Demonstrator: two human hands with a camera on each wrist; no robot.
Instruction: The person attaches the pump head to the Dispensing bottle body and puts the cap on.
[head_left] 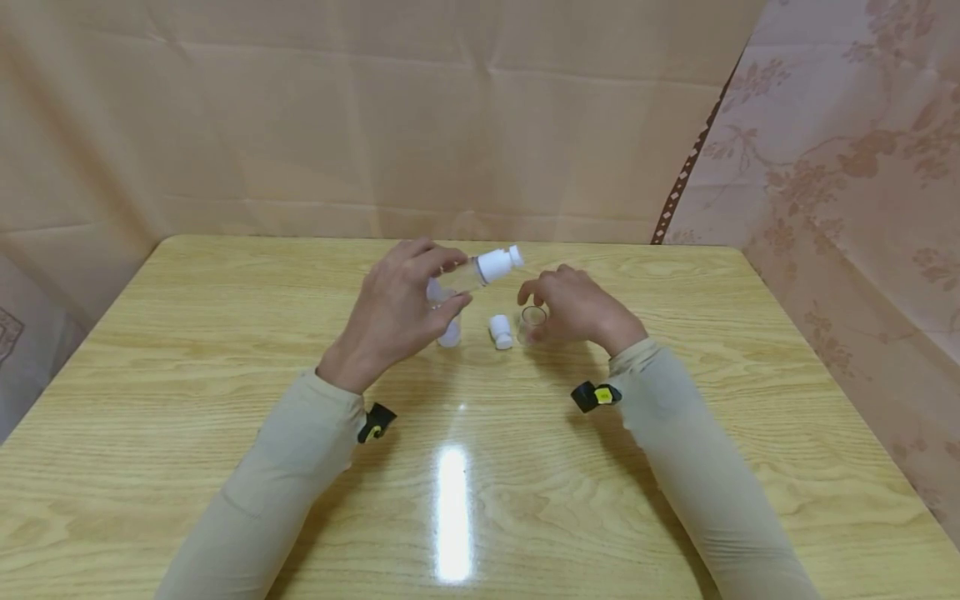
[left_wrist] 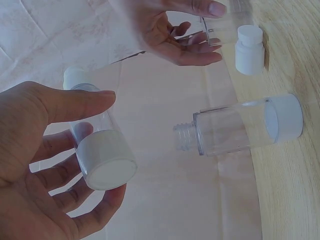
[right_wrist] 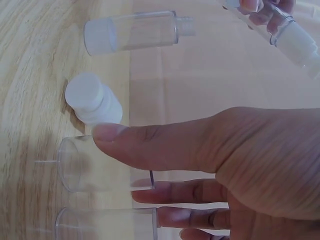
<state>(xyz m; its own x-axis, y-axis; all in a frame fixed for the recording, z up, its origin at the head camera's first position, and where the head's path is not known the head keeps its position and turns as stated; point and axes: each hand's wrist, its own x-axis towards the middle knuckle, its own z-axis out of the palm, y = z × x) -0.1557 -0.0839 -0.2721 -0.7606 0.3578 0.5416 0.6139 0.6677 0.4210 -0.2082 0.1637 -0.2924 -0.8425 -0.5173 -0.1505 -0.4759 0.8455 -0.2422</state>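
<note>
My left hand (head_left: 397,296) grips a clear bottle (head_left: 463,277) tilted above the table. It has a white base (left_wrist: 106,161) and a white pump top (head_left: 498,262). Below it stands a second clear bottle (left_wrist: 230,126) with a bare threaded neck and white base. A white pump top (head_left: 500,332) lies on its side to the right. My right hand (head_left: 573,307) is around a clear cylindrical cap (right_wrist: 80,165), thumb and fingers loosely on either side; firm contact is unclear. Another clear cap (right_wrist: 107,227) stands beside it near the fingertips.
The wood-grain table (head_left: 225,400) carries all these things near its far edge. A beige curtain (head_left: 420,108) hangs behind it, and a floral cloth (head_left: 862,167) hangs along the right side. Black straps (head_left: 596,397) sit on both wrists.
</note>
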